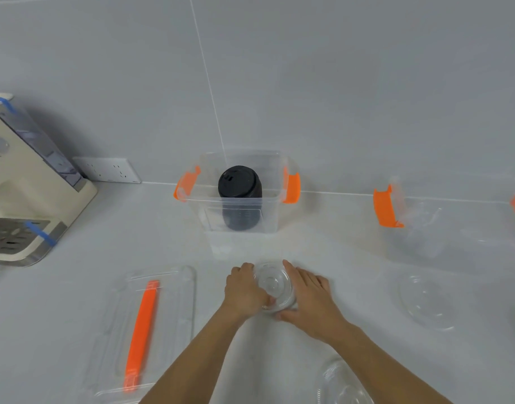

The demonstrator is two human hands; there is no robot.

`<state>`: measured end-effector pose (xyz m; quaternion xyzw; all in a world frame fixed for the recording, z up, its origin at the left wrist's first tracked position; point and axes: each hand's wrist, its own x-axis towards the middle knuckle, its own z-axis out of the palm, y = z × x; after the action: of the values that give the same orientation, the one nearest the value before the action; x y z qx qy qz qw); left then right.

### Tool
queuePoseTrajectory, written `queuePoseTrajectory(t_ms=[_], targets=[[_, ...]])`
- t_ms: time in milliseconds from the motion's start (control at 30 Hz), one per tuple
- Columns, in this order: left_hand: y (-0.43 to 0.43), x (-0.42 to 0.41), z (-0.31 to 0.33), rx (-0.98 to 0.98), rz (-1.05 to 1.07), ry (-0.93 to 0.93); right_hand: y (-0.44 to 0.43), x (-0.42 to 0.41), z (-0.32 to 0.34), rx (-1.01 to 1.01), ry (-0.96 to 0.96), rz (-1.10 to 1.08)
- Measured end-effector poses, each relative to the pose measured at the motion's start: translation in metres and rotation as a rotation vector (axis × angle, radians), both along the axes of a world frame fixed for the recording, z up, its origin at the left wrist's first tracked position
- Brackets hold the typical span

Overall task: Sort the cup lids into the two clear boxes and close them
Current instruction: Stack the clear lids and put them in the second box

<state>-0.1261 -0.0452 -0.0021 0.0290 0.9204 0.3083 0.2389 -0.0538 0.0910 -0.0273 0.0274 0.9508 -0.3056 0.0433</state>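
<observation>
A stack of clear cup lids point(275, 285) stands on the white counter in front of me. My left hand point(244, 291) grips its left side and my right hand point(307, 298) grips its right side. Behind it, by the wall, an open clear box point(236, 196) with orange latches holds a stack of black cup lids point(240, 196). A second clear box point(443, 225) with orange latches sits open at the right, partly cut off by the frame edge. More clear lids lie loose at the right point(428, 301) and at the bottom right point(342, 383).
A clear box cover point(168, 316) with an orange handle lies flat at the lower left. A cream drinks machine point(23, 185) stands at the far left, with a wall socket point(107, 170) behind it. A tiled wall backs the counter.
</observation>
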Motion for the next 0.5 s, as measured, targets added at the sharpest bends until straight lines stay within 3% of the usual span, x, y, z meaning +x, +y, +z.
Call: queuePoseTrajectory(t_ms=[267,500], targets=[[-0.001,0.001,0.012,0.283,0.049,-0.244,0.003,0.004,0.012,-0.123,-0.027,0.018],[0.001,0.009,0.039,0.602,0.087,-0.323,0.021,0.013,0.045,-0.403,-0.016,-0.032]])
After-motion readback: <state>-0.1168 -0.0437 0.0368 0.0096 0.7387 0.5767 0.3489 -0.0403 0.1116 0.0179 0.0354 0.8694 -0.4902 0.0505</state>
